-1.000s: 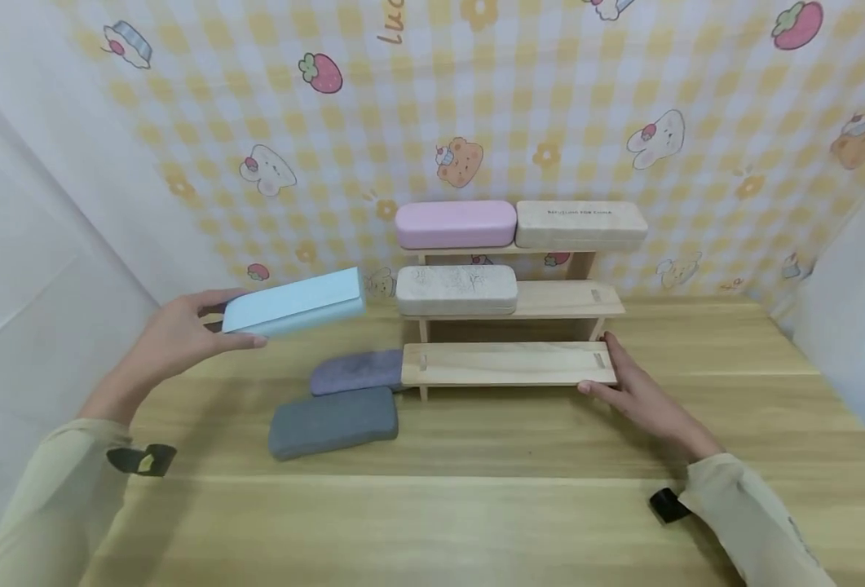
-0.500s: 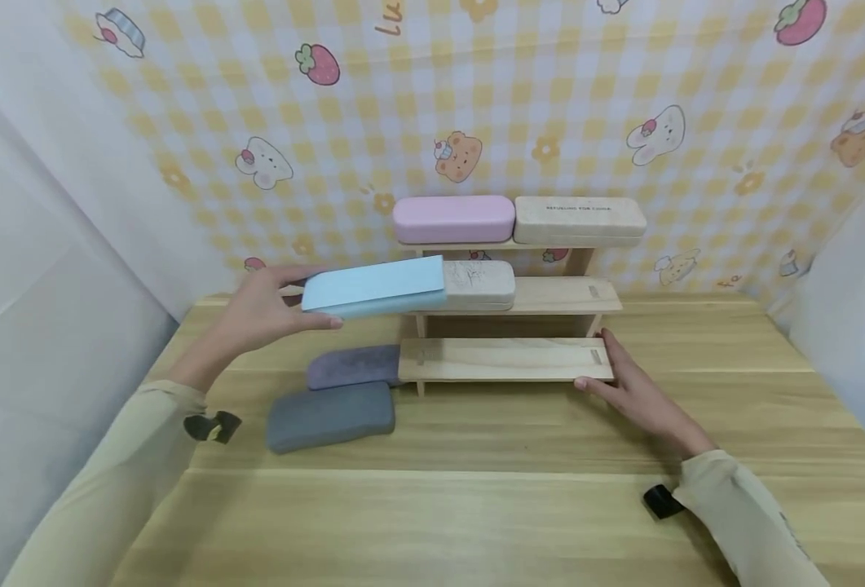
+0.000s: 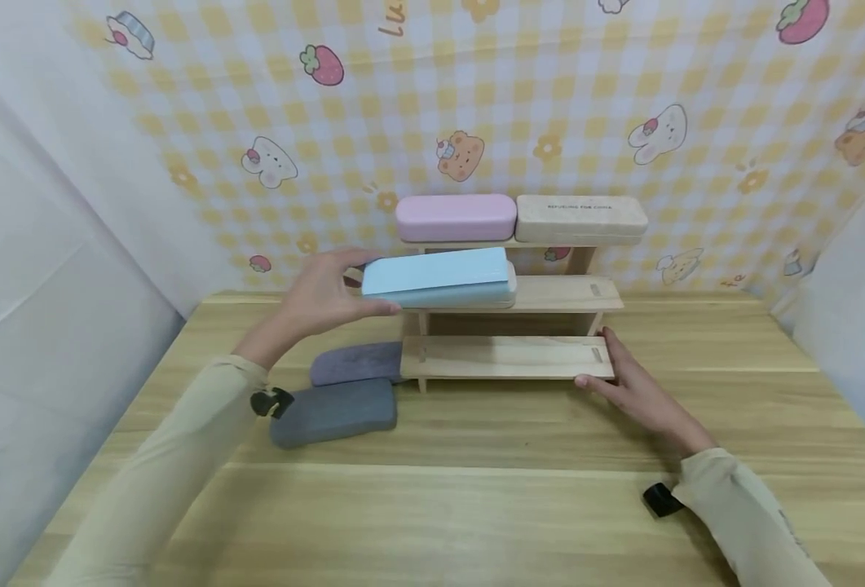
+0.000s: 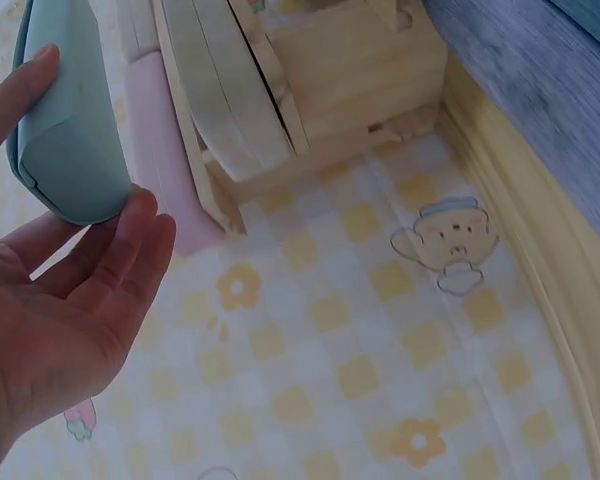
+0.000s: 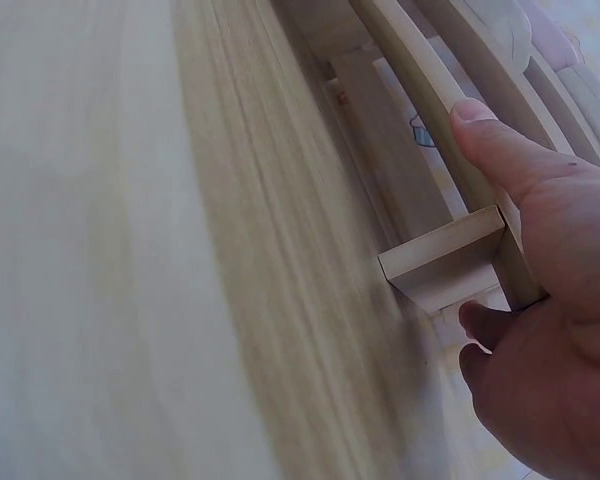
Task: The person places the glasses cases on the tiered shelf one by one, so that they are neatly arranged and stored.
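My left hand (image 3: 322,292) grips the left end of a light blue glasses case (image 3: 435,275), thumb on the front and fingers behind. The case is held in the air, overlapping the middle tier of a three-tier wooden rack (image 3: 513,357) in the head view. Behind it, a whitish glasses case (image 4: 220,95) lies on that tier, mostly hidden from the head camera but plain in the left wrist view. At the rack's right end, my right hand (image 3: 641,399) holds the lowest board, its thumb (image 5: 485,130) along the front edge.
On the top tier sit a pink glasses case (image 3: 456,218) and a beige lettered one (image 3: 582,220). A grey glasses case (image 3: 337,414) and a purple one (image 3: 355,363) lie on the wooden table (image 3: 476,522), left of the rack. A checked cloth (image 3: 549,98) hangs behind.
My left hand has carried the light blue glasses case rightward from the left side, until it covers most of the whitish case in the head view. My right hand has stayed on the rack.
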{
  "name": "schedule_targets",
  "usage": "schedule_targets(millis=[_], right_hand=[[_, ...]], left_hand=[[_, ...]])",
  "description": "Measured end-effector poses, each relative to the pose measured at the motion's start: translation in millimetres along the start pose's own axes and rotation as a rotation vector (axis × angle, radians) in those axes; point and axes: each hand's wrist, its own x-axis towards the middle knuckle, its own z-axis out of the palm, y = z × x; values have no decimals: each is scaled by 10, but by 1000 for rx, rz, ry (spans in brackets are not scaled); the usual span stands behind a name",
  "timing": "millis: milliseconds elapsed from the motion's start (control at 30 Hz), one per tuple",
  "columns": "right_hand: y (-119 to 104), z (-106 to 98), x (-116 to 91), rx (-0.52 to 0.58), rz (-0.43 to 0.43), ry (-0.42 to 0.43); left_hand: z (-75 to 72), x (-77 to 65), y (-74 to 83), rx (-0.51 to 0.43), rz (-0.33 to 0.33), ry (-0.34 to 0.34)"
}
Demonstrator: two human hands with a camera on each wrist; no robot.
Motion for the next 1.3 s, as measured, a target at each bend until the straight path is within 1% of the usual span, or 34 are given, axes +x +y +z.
schedule_targets(millis=[67,133,200,267,400,500,567,633,667,800,867,933,1033,1200,1300], right_hand=[[0,8,-4,9,1,1],[7,14,-2,16,-2,4],[15,17,4,21,-7,7],[22,19,15,18,-11,11],[20,12,26,1,-11,19],[13,10,25,5,-6,12],[12,8,22,19,-10,10],[20,6,16,30,-16,14],[26,6,15,33,-19,15],[59,16,12,34,-22,15],[73,26,5,34,-15,16],[77,37,1,30,-8,20],[69,51,17,15,-2,10],[61,53,55,13,-14,11],[59,43,38,17,-13,9]], left_hand=[[55,37,46,27,34,4],[116,75,89,32,62,9],[174,118,135,39,82,10],[233,163,177,47,87,12],[359,265,266,98,120,21],[450,326,342,155,177,42],[514,362,392,177,213,53],[573,407,447,177,258,70],[603,432,471,159,274,77],[723,526,557,67,304,83],[797,567,587,34,301,71],[863,595,618,44,296,63],[933,625,665,86,282,61],[1036,704,748,194,230,59],[1117,747,781,262,189,36]])
